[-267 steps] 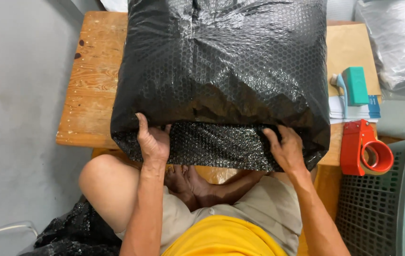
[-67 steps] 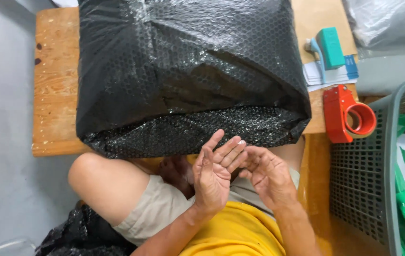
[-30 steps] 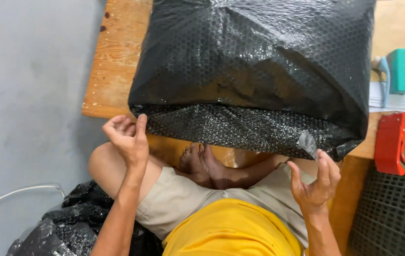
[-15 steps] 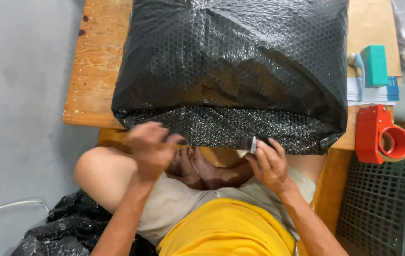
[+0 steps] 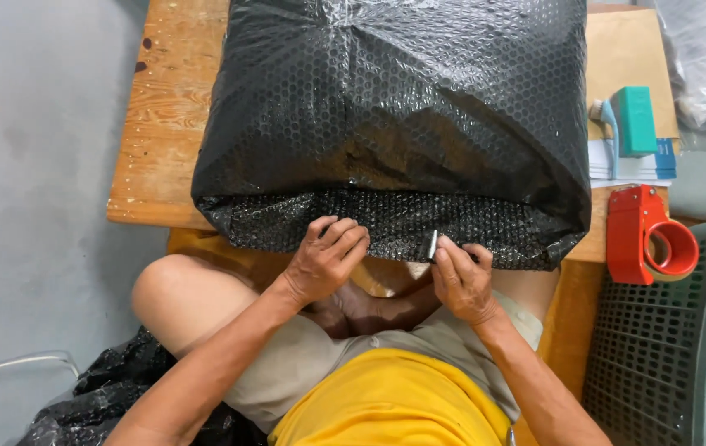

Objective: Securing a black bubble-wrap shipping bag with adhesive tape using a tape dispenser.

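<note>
A large parcel wrapped in black bubble wrap (image 5: 402, 124) lies on a wooden table (image 5: 167, 124) and overhangs its near edge. My left hand (image 5: 324, 260) rests on the folded lower flap of the wrap, fingers curled against it. My right hand (image 5: 460, 277) pinches a small dark flat object (image 5: 431, 245) against the same flap, a little to the right. Both hands sit over my lap, just under the table's edge.
A red tape dispenser (image 5: 646, 239) sits at the table's right corner, with a teal tool (image 5: 634, 120) on papers behind it. A grey perforated basket (image 5: 667, 355) stands to the right. More black wrap (image 5: 105, 396) lies on the floor at lower left.
Both hands have come back to the parcel's near flap from being held apart. My left hand has settled on the wrap, and my right hand holds the small dark object against it.
</note>
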